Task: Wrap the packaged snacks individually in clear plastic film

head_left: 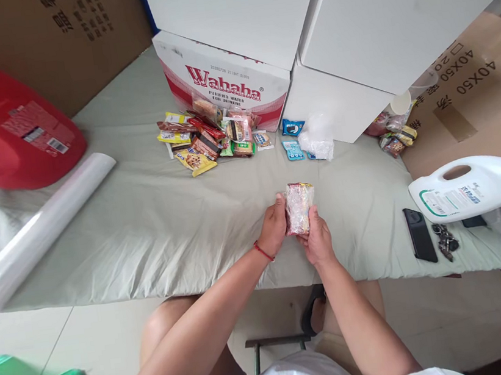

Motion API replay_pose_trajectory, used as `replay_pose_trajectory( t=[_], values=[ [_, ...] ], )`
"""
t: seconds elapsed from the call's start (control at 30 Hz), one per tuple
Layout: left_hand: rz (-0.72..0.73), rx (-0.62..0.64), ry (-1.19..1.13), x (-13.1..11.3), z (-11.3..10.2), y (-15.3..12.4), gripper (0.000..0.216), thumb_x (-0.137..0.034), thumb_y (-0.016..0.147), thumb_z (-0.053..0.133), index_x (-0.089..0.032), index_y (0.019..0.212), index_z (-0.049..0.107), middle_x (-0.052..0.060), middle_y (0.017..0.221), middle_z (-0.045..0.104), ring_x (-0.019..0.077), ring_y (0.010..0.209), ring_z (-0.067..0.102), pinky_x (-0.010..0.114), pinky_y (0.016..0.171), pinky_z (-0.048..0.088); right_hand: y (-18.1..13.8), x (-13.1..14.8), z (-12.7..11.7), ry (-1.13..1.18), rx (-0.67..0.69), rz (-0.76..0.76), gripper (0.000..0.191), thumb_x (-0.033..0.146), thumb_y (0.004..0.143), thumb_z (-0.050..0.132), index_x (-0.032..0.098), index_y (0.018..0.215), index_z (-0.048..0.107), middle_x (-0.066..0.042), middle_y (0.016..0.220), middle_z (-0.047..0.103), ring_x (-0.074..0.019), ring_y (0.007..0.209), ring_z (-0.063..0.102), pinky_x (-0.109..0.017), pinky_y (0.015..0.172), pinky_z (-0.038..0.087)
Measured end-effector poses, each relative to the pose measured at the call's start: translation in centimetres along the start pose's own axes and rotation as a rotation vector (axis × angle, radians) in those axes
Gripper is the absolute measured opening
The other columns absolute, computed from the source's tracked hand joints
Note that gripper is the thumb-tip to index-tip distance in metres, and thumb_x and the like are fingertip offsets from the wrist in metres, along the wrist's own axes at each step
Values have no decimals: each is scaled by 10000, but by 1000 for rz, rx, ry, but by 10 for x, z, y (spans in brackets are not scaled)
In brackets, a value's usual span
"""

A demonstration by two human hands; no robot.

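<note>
Between my two hands is a small stack of snack packets [300,208] in clear plastic wrap, held just above the cloth-covered surface. My left hand [274,224], with a red cord at the wrist, grips its left side, thumb up along the edge. On the right side, my right hand [318,237] closes round the lower corner. The wrap hides most of the print. Beyond my hands lies a loose pile of packaged snacks [207,138]. Right of that pile sit small blue packets [294,148] beside a crumpled clear plastic bundle [318,138].
A Wahaha carton [223,86] and white boxes [339,22] stand at the back. Left are a plastic film roll [44,233] and a red jug [6,121]. Right lie a white detergent bottle [476,185], a phone [420,234], keys [445,242] and more snacks [396,140].
</note>
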State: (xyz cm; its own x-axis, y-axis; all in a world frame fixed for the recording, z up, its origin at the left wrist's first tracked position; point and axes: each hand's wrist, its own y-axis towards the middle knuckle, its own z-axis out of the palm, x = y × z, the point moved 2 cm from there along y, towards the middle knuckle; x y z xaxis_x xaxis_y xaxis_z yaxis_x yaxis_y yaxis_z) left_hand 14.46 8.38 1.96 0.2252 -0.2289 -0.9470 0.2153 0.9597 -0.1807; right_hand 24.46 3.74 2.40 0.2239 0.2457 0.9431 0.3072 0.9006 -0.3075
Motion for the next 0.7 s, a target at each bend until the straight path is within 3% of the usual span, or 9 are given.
replay_pose_trajectory(
  t=[0.17,0.3,0.47,0.57,0.7],
  values=[
    [120,73,271,-6,1,-4,603,-769,891,433,-212,664,478,-4,614,529,146,602,468,287,583,375,4,1,-14,-69,2,3,633,843,776,582,233,615,527,32,488,409,-124,457,352,-272,421,246],
    [136,102,298,0,7,-5,575,-705,950,337,-218,674,469,-1,618,535,155,606,485,297,610,380,3,-7,-21,35,-26,95,626,825,766,614,227,617,509,53,482,377,-87,417,279,-238,377,181],
    [97,95,422,11,15,-7,548,-639,977,291,-232,637,427,5,595,532,166,590,478,308,604,351,-8,-10,-30,205,-15,139,529,703,737,754,205,733,577,56,577,467,-62,438,313,-190,353,200],
    [102,204,483,13,18,-10,504,-585,987,305,-233,642,412,-1,602,520,166,599,471,302,598,336,-20,-4,-52,146,37,165,488,638,725,804,191,802,627,55,599,502,-62,456,350,-178,358,224],
    [141,250,616,11,13,-9,397,-477,975,371,-243,656,341,-36,562,419,152,562,402,291,580,289,-14,17,-110,-125,35,226,496,603,679,849,162,815,668,32,594,548,-71,466,385,-178,358,192]
  ],
)
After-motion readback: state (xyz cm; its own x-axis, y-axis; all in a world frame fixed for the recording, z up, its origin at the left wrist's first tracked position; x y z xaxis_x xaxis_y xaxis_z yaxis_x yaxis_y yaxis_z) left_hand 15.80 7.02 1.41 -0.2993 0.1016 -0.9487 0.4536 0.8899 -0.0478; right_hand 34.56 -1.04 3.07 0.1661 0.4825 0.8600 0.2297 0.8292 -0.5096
